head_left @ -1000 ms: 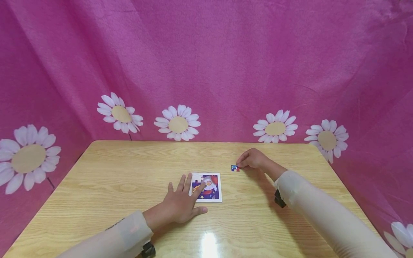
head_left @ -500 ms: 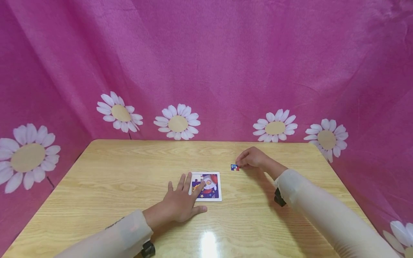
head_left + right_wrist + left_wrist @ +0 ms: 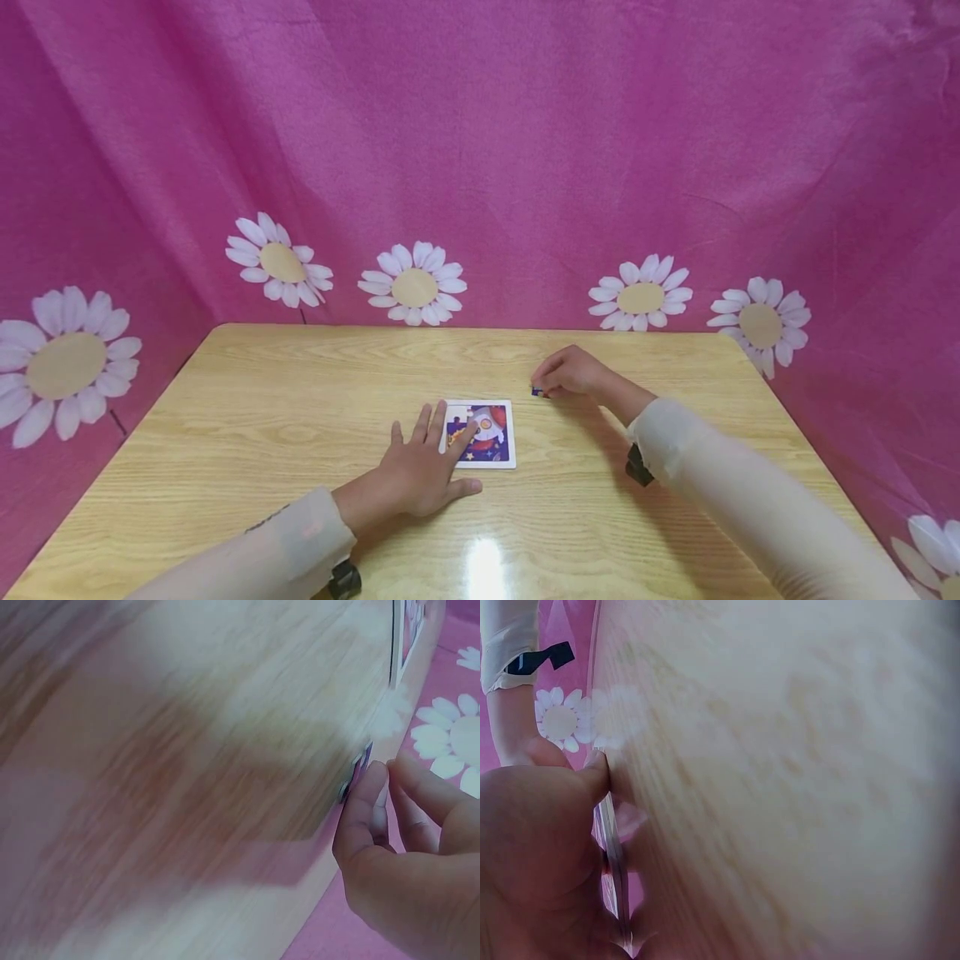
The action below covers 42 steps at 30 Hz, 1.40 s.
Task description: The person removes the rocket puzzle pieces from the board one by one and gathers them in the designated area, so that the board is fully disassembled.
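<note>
A square jigsaw puzzle (image 3: 491, 454) with a white border and a rocket picture lies on the table in the head view. Its upper left shows a pale gap. My left hand (image 3: 420, 475) rests on its left side with fingers spread; the index finger lies across the picture. In the left wrist view the left hand (image 3: 540, 847) is seen at the puzzle's edge (image 3: 613, 855). To the right and farther back, my right hand (image 3: 573, 371) pinches a small dark blue puzzle piece (image 3: 537, 392) close to the tabletop. The right wrist view shows this piece (image 3: 355, 774) at the fingertips, partly hidden.
The wooden table (image 3: 300, 375) reaches back to a pink curtain (image 3: 480, 167) printed with white daisies. Curtain also stands along both sides. A bright light reflection (image 3: 486, 567) lies on the front of the table.
My right hand has shifted slightly left, and the puzzle piece has moved a little left with it. Less of the piece shows now. The left hand and the puzzle have stayed put.
</note>
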Each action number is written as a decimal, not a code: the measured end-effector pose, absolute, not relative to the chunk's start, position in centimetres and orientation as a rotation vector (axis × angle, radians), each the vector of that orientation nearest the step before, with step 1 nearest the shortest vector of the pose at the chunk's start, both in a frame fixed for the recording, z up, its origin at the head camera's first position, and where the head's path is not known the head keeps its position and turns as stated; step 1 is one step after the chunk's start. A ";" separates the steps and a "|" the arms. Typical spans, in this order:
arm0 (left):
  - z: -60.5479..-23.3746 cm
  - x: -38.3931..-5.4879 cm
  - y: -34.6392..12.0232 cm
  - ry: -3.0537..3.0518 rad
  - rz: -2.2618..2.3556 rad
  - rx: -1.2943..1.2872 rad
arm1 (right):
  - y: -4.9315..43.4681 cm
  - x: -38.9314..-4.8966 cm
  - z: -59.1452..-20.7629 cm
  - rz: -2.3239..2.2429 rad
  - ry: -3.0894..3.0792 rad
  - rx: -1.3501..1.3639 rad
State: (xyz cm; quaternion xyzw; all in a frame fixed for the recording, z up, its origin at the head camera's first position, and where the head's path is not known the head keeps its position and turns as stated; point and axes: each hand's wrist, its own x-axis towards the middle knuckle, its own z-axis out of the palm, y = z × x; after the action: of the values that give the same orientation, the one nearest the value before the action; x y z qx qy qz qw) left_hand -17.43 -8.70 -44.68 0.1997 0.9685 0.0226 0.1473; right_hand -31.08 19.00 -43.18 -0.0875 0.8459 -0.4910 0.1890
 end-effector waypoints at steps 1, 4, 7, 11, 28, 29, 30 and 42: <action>-44.7 -17.4 -8.7 2.786 0.064 0.574 | 18.8 -31.0 -43.2 -1.379 2.374 -0.259; -44.8 -17.5 -8.7 2.787 0.061 0.572 | 18.1 -30.7 -43.1 -1.371 2.386 -0.287; -44.8 -17.5 -8.7 2.788 0.062 0.568 | 17.3 -30.4 -43.0 -1.376 2.385 -0.326; -44.8 -17.5 -8.7 2.787 0.060 0.565 | 16.2 -30.0 -43.0 -1.390 2.348 -0.373; -44.7 -17.4 -8.7 2.781 0.066 0.578 | 12.0 -28.6 -43.4 -1.441 2.202 -0.404; -44.7 -17.4 -8.7 2.781 0.066 0.579 | 12.0 -28.6 -43.4 -1.445 2.200 -0.392; -44.7 -17.4 -8.7 2.781 0.064 0.580 | 11.9 -28.6 -43.5 -1.448 2.197 -0.380; -44.7 -17.6 -8.9 2.799 0.065 0.659 | 12.0 -28.9 -43.6 -1.462 2.176 -0.319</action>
State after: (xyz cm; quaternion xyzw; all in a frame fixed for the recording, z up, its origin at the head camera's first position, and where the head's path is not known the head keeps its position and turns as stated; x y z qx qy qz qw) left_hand -17.59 -8.89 -44.73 0.2270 0.9646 0.0222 0.1321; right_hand -28.87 11.96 -43.57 -0.1169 0.7983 -0.5364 0.2476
